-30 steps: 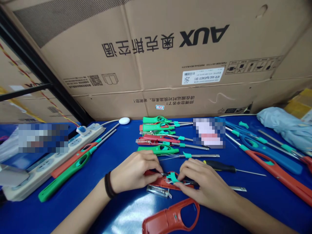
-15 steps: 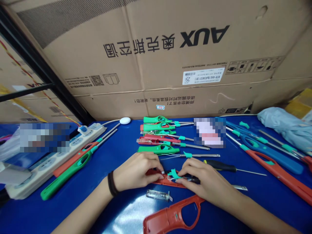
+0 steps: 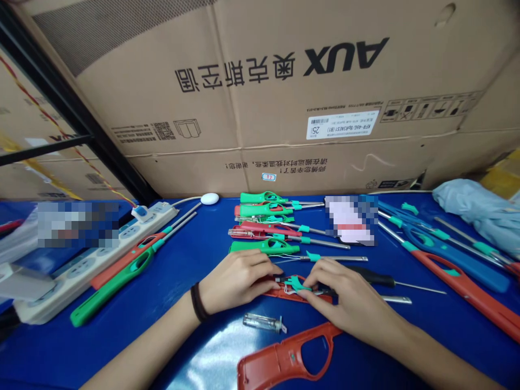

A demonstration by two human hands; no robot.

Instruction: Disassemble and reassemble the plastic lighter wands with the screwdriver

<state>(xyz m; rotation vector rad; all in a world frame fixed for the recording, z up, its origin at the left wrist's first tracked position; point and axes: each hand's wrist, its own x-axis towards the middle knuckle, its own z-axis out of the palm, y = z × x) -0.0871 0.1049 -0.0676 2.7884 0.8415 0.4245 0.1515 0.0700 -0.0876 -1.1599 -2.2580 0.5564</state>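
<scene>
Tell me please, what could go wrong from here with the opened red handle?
The thin white wires curve out beside the teal piece at the right hand; they might get pinched or pulled. The clear cylinder lies loose on the blue table, near the left hand, and could be knocked away. The other red half-shell lies close to the right hand, so a small move might push it.

Both bare forearms slant inward over the surface (image 3: pixel 203 238) from its near side, the left forearm (image 3: pixel 150 336) from toward the near left corner, the right forearm (image 3: pixel 422 341) from toward the near right. The left hand (image 3: pixel 244 277) is palm down, fingers curled, thumb and index tips close together. The right hand (image 3: pixel 337 287) faces it, knuckles raised, thumb and index pinching. The hands stand slightly apart, wrists low.
</scene>
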